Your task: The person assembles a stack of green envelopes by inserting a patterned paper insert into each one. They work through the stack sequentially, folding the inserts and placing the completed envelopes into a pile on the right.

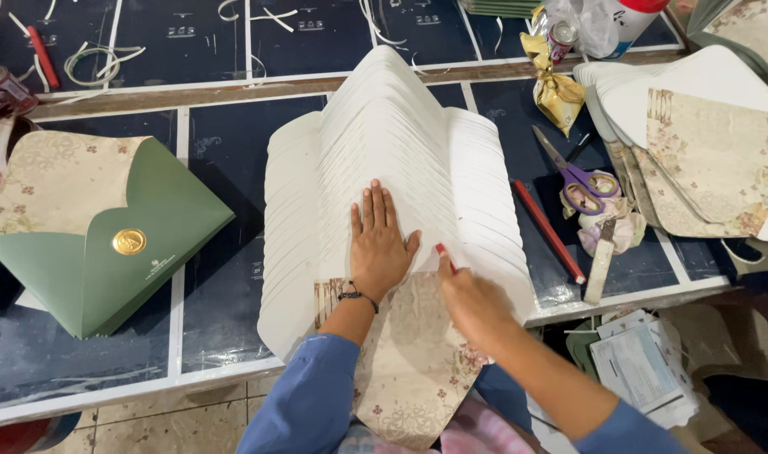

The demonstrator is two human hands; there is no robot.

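Note:
A long fanned row of white cut card sheets [401, 143] lies overlapped on the dark work table [224, 168]. My left hand [378, 244] presses flat on the near part of the row, fingers together. Just to its right, my right hand [468, 298] holds a thin red pencil [445, 256] with its tip against the white sheets. The nearest sheet [409, 370] shows a beige floral print and hangs over the table's front edge toward me.
A finished green envelope with a gold seal [115, 244] lies at the left. To the right are a red pencil [548, 231], purple-handled scissors [582, 181], a small knife [601, 261] and a stack of floral sheets [712, 160]. Cans and a bag stand at the back.

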